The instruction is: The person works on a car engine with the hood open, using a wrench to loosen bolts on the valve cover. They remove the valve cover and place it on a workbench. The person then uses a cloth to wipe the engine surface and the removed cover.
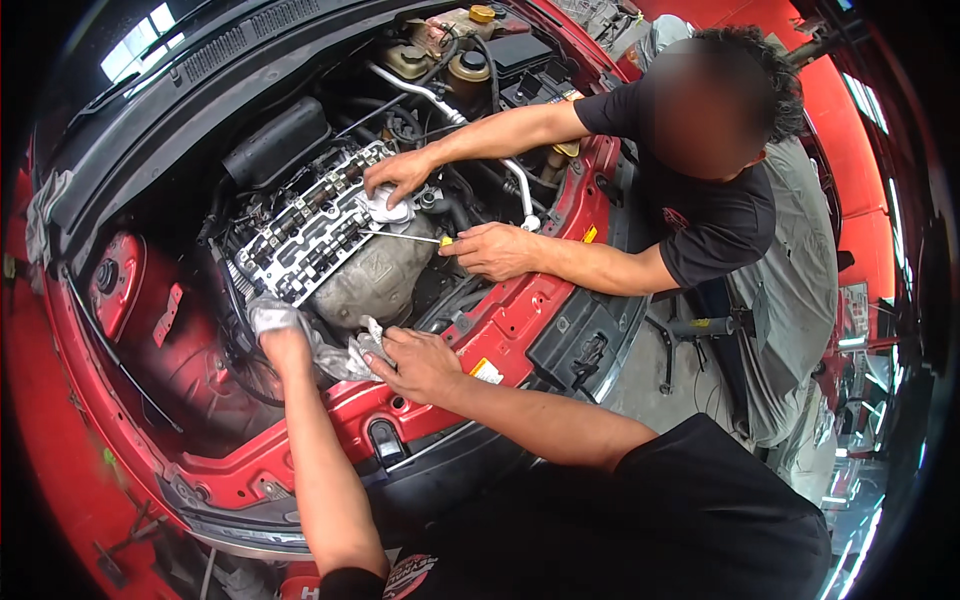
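My left hand (287, 348) presses a grey-white rag (338, 362) to the near left end of the opened engine (300, 225); its fingers are mostly hidden by cloth. Bunched cloth runs across to my right hand (425, 366), which grips it between thumb and fingers over the red front crossmember. Whether this is a single rag cannot be made out. Just beyond lies a dull metal heat shield (378, 282). Across from me, a co-worker's hand (398, 176) wipes the exposed camshaft area with a white cloth (385, 208). Their other hand (495, 250) holds a yellow-handled screwdriver (408, 237).
The co-worker (710, 190) leans in from the right, both forearms over the engine. The red crossmember (510, 325) runs along the near side. Hoses, a battery (525, 88) and a fluid reservoir (468, 70) crowd the far right. A prop rod (120, 350) slants at left.
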The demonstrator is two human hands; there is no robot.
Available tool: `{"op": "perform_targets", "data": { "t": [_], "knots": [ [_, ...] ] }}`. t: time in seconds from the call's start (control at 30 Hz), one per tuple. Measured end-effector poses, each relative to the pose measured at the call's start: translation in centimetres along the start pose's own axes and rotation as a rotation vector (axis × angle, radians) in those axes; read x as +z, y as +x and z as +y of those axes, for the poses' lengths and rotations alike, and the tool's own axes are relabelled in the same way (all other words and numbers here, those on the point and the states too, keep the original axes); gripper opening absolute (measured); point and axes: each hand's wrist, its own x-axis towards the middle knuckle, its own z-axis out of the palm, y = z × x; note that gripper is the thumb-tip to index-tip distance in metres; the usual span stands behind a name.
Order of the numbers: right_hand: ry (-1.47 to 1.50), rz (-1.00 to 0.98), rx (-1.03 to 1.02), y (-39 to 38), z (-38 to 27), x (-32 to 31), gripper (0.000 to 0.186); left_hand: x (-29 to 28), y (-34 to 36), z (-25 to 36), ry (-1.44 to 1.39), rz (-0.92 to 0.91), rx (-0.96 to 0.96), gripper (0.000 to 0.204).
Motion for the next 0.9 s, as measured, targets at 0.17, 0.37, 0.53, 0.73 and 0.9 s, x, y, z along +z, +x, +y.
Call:
{"op": "perform_targets", "data": {
  "t": [0.17,0.37,0.53,0.73,0.9],
  "knots": [
    [0.007,-0.122,0.127,0.2,-0.3,0.2,0.056,1.0,1.3,-0.2,1.051,-0.105,-0.171,0.022],
    [0.025,0.002,0.025,0.5,-0.2,0.4,0.053,-0.2,2.7,3.8,0.891,-0.172,-0.382,0.03],
    [0.026,0.022,-0.025,0.5,0.4,0.6,0.051,-1.5,2.6,2.9,0.908,-0.22,-0.487,0.033],
    [0.015,0.054,-0.056,0.4,0.7,0.9,0.046,-1.5,1.3,1.7,0.955,-0.262,-0.515,0.031],
    [0.021,0.069,-0.087,0.5,0.7,0.9,0.041,-0.5,2.6,2.4,0.9,-0.12,-0.364,0.032]
  ]
}}
